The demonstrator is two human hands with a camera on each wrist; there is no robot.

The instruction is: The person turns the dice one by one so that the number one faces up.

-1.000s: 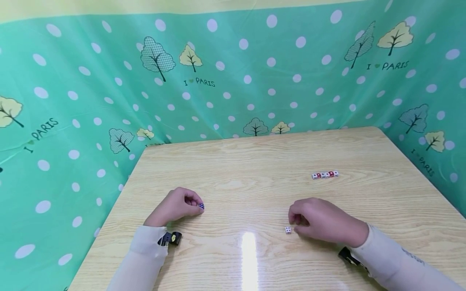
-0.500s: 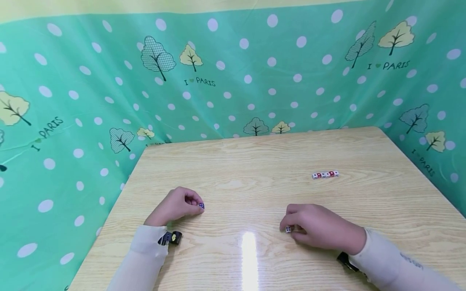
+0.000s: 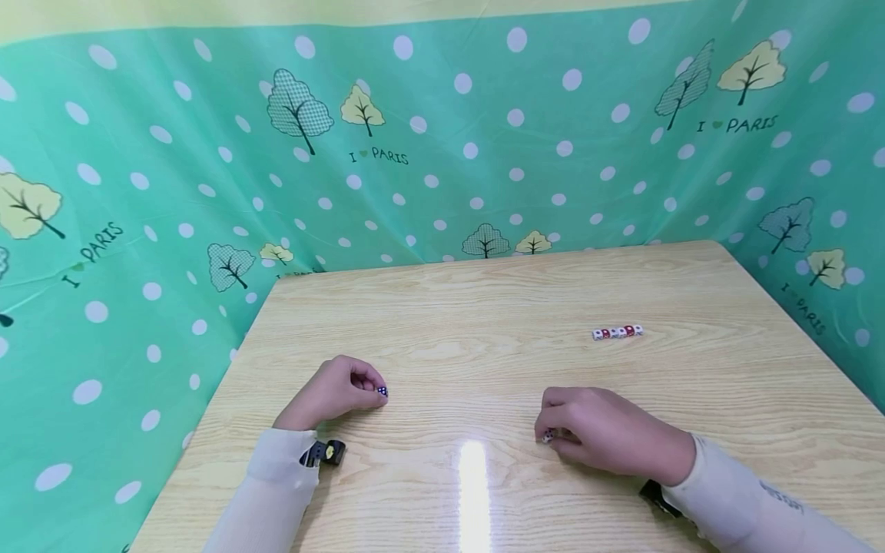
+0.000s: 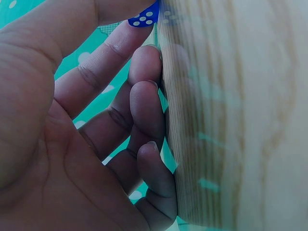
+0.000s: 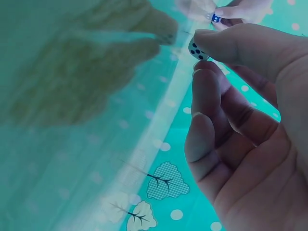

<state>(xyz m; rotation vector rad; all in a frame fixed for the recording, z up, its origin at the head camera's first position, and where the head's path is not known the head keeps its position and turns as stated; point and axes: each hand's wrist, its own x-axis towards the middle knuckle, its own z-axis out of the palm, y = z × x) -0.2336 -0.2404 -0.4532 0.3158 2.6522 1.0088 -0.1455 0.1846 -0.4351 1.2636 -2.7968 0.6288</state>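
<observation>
My left hand (image 3: 335, 393) rests on the left part of the table, pinching a blue die (image 3: 383, 392) with white dots between thumb and index finger. In the left wrist view the blue die (image 4: 144, 18) sits at the top, right at the table surface, partly covered by the thumb; the other fingers curl beside it. On the right, my right hand (image 3: 604, 430) pinches a white die (image 3: 548, 435) with dark dots. The right wrist view shows this white die (image 5: 198, 51) between thumb tip and index finger, tilted, some of its faces hidden.
A straight row of white and red dice (image 3: 618, 332) lies farther back on the right of the wooden table (image 3: 442, 307). A green dotted curtain (image 3: 442, 138) hangs behind and along the sides. A bright light reflection crosses the front middle.
My right hand has shifted left to the white die, and its thumb and finger have come together on it. The die is now tilted. The left hand and the row stay put.
</observation>
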